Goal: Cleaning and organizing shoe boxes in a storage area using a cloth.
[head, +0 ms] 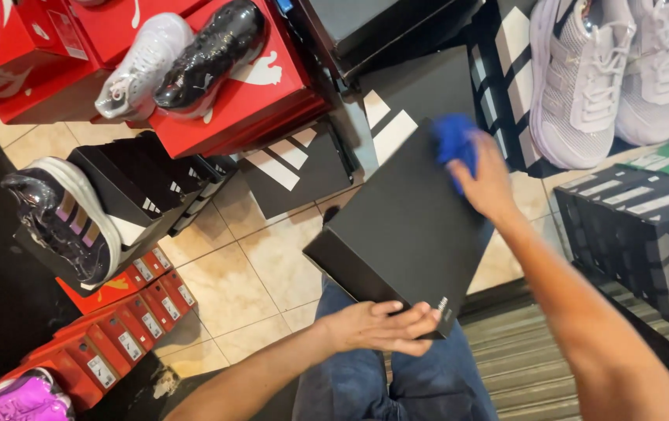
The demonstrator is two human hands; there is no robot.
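Note:
A black shoe box [401,226] rests tilted over my knees in the middle of the view. My left hand [377,326] grips its near corner from below. My right hand [486,183] presses a blue cloth [455,144] against the box's far top corner, fingers closed on the cloth. My jeans [397,382] show under the box.
Red shoe boxes [248,93] with a grey and a black shoe on top stand at upper left. Black striped boxes [638,226] stack at right, pale sneakers [584,78] above them. A dark shoe [61,218] sits on a box at left. Tiled floor [248,281] lies between.

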